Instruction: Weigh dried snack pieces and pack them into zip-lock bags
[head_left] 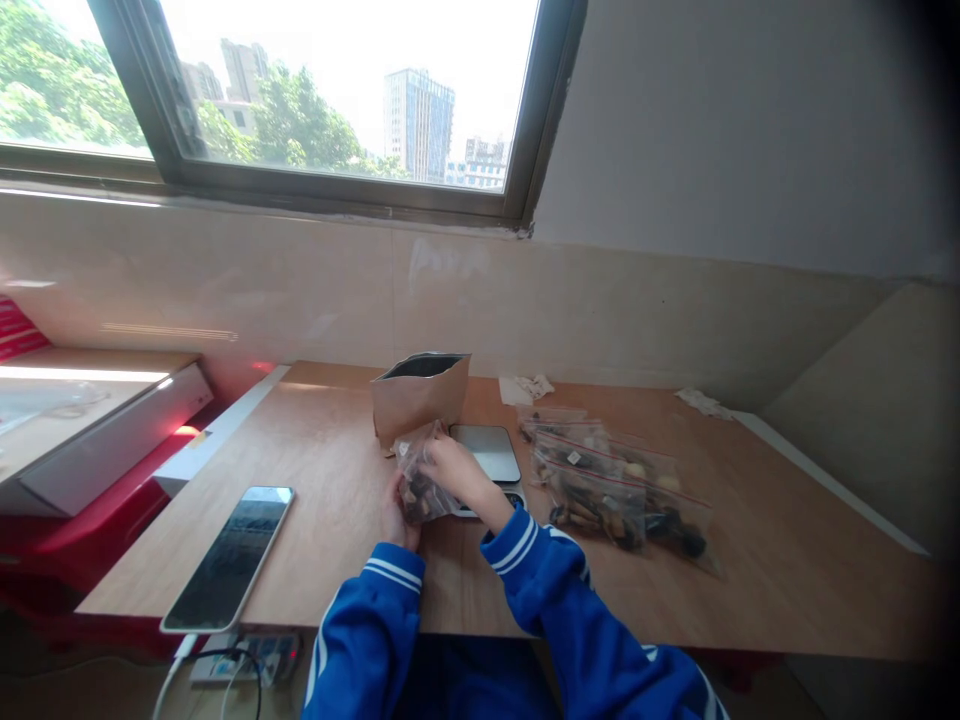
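A clear plastic bag [421,490] with dark brown dried pieces inside is held up over the table. My left hand [397,518] is closed around its lower left side. At the upper part of the bag, my right hand [459,472] has its fingers bent and closed; whether the tips are inside the bag or on its film, I cannot tell. Just behind stands an open brown paper pouch [421,396] with a dark interior. Under and beyond my right hand lies a small kitchen scale [489,450] with a silver plate, its front partly hidden.
Several zip bags [600,490] of dark and tan dried pieces lie to the right. A phone [231,560] with a cable [180,655] rests near the left edge. Crumpled tissues [529,388] are by the wall. A power strip [247,658] sits below the table's front edge.
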